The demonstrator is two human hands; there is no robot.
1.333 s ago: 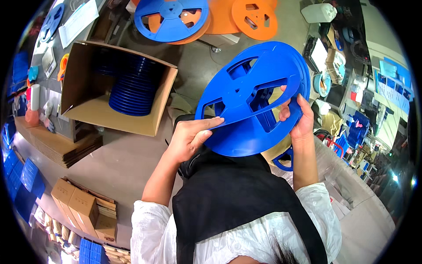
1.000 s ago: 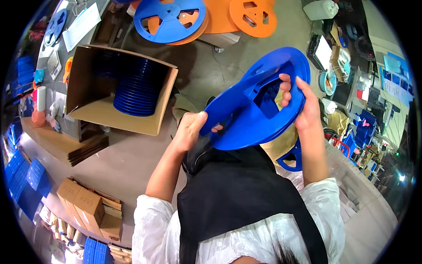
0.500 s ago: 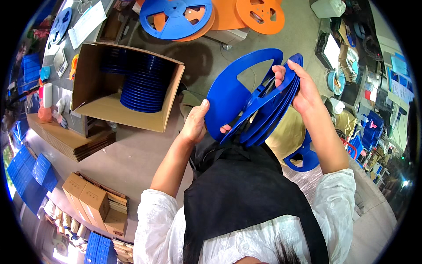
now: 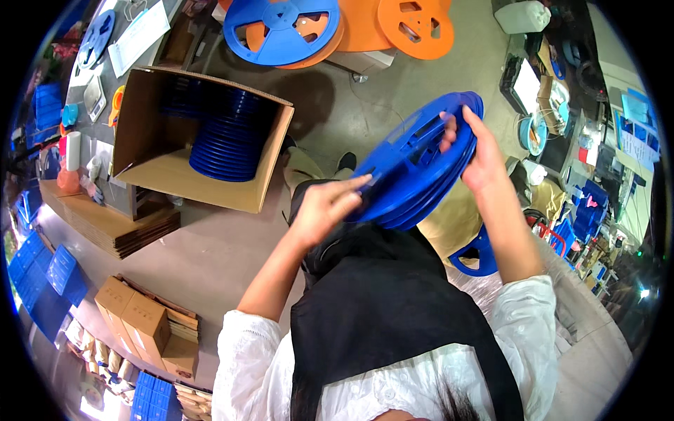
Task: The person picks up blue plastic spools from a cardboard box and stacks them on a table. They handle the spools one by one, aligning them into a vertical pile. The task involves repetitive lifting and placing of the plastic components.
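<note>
A stack of several thin blue plastic reel discs (image 4: 421, 165) is tilted in front of my apron. My right hand (image 4: 484, 151) is closed round the stack's far right edge, its thumb on the rim and fingertips through an opening. At the near left edge, my left hand (image 4: 324, 214) has its fingers stretched over the upper disc, touching or almost touching it; they are slightly blurred. To the left, an open cardboard box (image 4: 235, 195) lies with its mouth facing me, holding many stacked blue discs (image 4: 223, 151).
At the back stand a blue spoked reel (image 4: 281, 35) and orange reels (image 4: 415, 28). Flattened cardboard (image 4: 116, 228) is piled at left, above closed cartons (image 4: 144, 323). A yellowish bag (image 4: 449, 210) and another blue reel (image 4: 479, 256) sit by my right side. Cluttered benches line the right.
The disc my left hand held apart has come together with the stack in my right hand. My left hand's fingers have shifted from gripping its edge to lying over the stack.
</note>
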